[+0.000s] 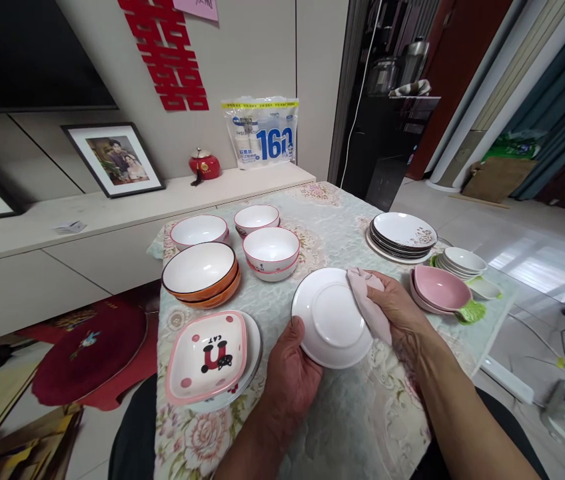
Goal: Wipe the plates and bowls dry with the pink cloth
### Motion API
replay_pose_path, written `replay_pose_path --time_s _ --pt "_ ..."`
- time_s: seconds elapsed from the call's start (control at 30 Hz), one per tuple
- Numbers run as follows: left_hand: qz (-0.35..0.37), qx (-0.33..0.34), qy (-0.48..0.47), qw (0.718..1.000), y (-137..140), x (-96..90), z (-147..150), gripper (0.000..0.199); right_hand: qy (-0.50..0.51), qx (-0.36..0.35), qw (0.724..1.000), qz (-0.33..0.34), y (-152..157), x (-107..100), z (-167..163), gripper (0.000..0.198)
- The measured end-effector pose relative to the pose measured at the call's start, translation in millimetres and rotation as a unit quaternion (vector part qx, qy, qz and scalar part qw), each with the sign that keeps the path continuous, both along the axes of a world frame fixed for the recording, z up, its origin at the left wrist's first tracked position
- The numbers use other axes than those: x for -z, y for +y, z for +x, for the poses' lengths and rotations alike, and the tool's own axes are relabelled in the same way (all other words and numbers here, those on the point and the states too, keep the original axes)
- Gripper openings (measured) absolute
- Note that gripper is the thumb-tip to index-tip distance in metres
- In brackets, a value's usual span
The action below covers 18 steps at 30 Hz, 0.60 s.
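White plate [330,319] ×1, left hand [290,373] gripping near rim | right hand [397,307] pinching pink cloth [367,300] ×1 | bowls [271,250] ×5 far left

the plate [330,320] is white, the cloth [368,303] pale pink, the square dish [207,357] pink with dots and a black-and-red cat, the tablecloth [332,220] floral.
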<state>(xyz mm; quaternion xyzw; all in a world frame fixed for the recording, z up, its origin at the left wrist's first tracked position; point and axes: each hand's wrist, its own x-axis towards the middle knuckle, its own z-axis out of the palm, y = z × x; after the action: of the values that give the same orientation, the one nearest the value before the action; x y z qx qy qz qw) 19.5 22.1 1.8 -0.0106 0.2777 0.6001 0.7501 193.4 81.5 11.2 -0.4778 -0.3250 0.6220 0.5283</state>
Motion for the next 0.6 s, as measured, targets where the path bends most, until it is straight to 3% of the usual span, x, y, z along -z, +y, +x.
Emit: replay_pose_path --time_s 0.3,0.43,0.6 --pt "0.020 0.033 0.003 0.999 -0.4 -3.9 0.5 0.051 0.022 0.097 0.993 0.065 -0.2 -13.0 -3.3 0.053" --pt "0.010 0.138 0.014 0.990 -1.8 1.8 -4.3 0.059 0.004 0.133 0.984 0.115 -2.2 -14.6 0.4 0.050" --pt "0.056 0.275 -0.043 0.959 -4.1 6.4 -10.6 0.072 -0.080 0.102 0.981 0.147 -7.9 -15.1 7.4 0.040"
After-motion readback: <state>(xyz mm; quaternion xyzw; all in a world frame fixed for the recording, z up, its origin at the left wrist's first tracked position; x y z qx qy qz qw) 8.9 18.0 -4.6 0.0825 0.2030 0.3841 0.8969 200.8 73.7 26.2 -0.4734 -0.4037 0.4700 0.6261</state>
